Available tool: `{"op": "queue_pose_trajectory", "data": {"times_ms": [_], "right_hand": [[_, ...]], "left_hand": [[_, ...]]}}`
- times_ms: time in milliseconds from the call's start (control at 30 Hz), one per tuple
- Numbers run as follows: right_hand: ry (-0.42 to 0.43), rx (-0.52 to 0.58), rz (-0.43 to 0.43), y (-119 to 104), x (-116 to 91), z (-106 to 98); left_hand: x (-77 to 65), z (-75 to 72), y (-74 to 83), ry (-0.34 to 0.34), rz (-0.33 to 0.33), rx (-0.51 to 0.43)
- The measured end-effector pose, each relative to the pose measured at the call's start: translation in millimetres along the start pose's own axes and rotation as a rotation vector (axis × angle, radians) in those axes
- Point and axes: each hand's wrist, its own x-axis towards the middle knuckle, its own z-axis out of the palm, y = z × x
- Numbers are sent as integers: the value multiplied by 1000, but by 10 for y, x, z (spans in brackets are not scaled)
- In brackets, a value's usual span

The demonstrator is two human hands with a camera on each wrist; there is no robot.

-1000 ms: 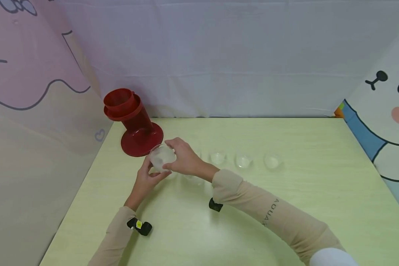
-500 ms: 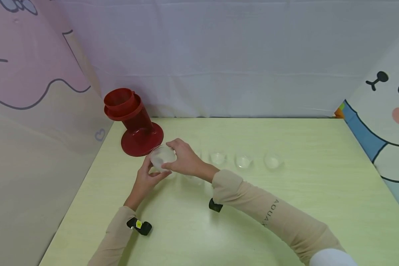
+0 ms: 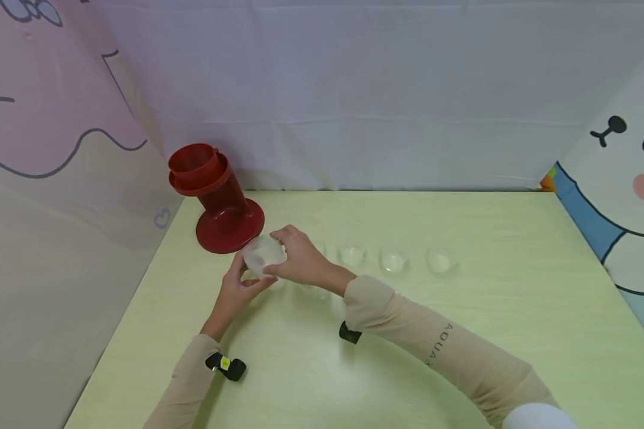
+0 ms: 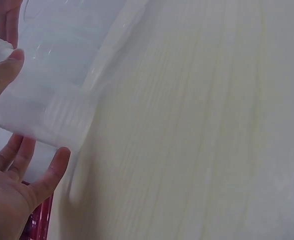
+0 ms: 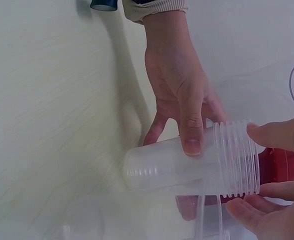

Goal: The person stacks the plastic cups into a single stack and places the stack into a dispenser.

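Observation:
A stack of clear plastic cups [image 3: 263,255] is held between my two hands, its ribbed rims nested close together in the right wrist view. My left hand [image 3: 237,295] grips the cup body, with its thumb laid along the side. At the rim end, my right hand [image 3: 302,257] pinches the edge between thumb and fingers. In the left wrist view the translucent cup wall [image 4: 62,95] fills the upper left, and part of my left hand [image 4: 17,195] lies below it. How many cups are nested is hard to tell.
A red plastic stand [image 3: 222,205] with a round base and cup-like top stands at the table's back left. Clear cups [image 3: 351,255] stand in a row right of my hands; others are partly hidden behind the right hand. Fabric screens [image 3: 381,107] border the pale wooden table [image 3: 515,310].

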Motion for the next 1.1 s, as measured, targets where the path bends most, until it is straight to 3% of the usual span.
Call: {"op": "queue_pose_trajectory", "data": {"times_ms": [333, 600, 900, 1100], "right_hand": [[-25, 6, -1, -28, -49, -86], [-20, 87, -102, 5, -149, -195], [27, 153, -176, 66, -269, -283], [79, 150, -221, 121, -360, -343]], "left_hand": [[-6, 13, -12, 9, -2, 1], [-11, 17, -11, 17, -5, -5], [77, 34, -374, 47, 29, -7], [88, 36, -379, 53, 32, -12]]}}
